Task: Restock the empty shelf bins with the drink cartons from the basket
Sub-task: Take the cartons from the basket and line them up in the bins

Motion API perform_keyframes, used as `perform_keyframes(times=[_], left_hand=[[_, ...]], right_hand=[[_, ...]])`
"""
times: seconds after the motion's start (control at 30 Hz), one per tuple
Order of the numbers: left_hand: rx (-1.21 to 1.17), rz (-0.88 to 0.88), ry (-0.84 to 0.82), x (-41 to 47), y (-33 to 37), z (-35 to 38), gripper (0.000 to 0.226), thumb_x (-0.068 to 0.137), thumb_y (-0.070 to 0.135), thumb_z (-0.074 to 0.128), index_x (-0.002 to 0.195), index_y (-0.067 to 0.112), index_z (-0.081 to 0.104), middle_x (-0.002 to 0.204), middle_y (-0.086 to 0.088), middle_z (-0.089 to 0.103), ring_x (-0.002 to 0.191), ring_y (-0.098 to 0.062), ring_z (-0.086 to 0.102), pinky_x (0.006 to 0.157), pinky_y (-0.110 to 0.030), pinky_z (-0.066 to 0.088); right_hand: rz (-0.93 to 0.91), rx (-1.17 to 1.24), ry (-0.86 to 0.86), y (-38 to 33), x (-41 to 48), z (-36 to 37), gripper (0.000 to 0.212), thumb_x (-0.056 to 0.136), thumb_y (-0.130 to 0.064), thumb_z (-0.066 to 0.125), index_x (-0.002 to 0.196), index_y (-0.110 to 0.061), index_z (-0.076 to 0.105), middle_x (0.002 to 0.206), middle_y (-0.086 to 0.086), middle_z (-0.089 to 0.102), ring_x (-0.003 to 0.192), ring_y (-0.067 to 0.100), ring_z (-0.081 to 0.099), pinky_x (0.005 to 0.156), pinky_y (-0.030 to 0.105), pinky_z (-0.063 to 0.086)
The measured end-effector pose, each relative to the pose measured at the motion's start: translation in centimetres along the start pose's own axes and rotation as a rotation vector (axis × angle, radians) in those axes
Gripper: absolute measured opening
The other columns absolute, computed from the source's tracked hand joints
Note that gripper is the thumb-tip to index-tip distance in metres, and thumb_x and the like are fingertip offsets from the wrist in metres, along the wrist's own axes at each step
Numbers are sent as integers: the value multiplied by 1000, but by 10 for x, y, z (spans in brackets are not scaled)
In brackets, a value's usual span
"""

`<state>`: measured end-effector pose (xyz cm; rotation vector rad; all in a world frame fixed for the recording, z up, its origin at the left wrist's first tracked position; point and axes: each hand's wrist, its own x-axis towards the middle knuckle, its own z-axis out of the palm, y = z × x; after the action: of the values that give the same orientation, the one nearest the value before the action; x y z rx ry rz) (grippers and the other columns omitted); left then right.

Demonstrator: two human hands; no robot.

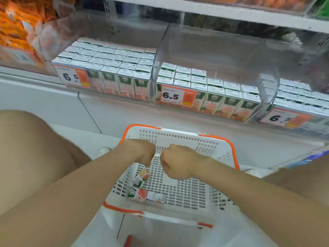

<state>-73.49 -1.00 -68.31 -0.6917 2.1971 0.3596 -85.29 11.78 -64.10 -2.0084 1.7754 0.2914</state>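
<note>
A white plastic basket [219, 148] with orange handles stands on the floor below the shelf. In its near left corner one drink carton [142, 177] leans on the wall and another carton [151, 196] lies flat. My left hand [140, 151] and my right hand [178, 162] hang side by side over the basket's far middle. Their backs face me and the fingers curl down out of sight, so whether they hold anything is hidden. On the shelf, the left bin [106, 68] is full of cartons. The middle bin [213, 56] is filled only along its front and left.
A third bin [293, 111] with cartons sits at the right. Price tags reading 6.5 hang on the bin fronts. Orange snack packs [16, 24] fill the upper left shelf. My bare knees flank the basket at left and right.
</note>
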Motion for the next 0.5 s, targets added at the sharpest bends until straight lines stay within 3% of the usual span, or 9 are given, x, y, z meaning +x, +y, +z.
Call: perform_keyframes(times=[0.07,0.13,0.2,0.27,0.37,0.4,0.5], left_hand=[[-10,-45,-36,15,-3,23,12,95,20,64,86,12,64,85,-5,64,73,-24,57,67,-34,46],[-64,-80,-46,29,-5,45,27,97,18,63,72,14,52,73,-4,53,64,-21,49,68,-35,45],[-110,-78,-45,46,-6,69,39,102,23,59,67,16,43,70,-2,48,60,-19,45,73,-37,48],[-153,-88,-36,64,-6,90,39,106,27,54,69,17,46,76,-5,53,62,-20,51,81,-40,56],[-228,-100,-49,89,-6,116,9,103,13,55,96,15,59,108,-12,61,85,-26,64,83,-40,57],[-248,-106,-39,99,-8,124,11,102,8,55,111,13,59,120,-12,59,93,-29,65,87,-43,58],[-306,-115,-5,121,-12,144,63,100,0,52,154,31,37,164,-13,27,129,-39,54,104,-56,50]], right_hand=[[7,47,-85,0,13,34,20,93,-15,53,81,-10,68,73,8,54,71,31,59,65,40,57],[11,87,-163,2,24,63,20,91,-12,52,78,-8,66,76,11,59,71,31,61,68,43,59],[20,89,-230,5,33,88,18,92,-9,52,80,-7,65,78,11,62,73,29,63,67,42,60],[19,76,-261,10,41,112,22,97,-11,53,76,-8,59,74,8,56,71,28,59,64,40,55],[18,45,-291,18,53,146,19,103,-20,56,88,-9,55,79,5,46,72,27,52,63,36,46],[22,41,-304,19,57,156,18,103,-24,58,93,-10,54,81,5,44,74,28,51,64,36,45],[18,33,-326,18,69,178,26,99,-32,66,108,-9,60,98,11,56,88,31,60,67,35,43]])
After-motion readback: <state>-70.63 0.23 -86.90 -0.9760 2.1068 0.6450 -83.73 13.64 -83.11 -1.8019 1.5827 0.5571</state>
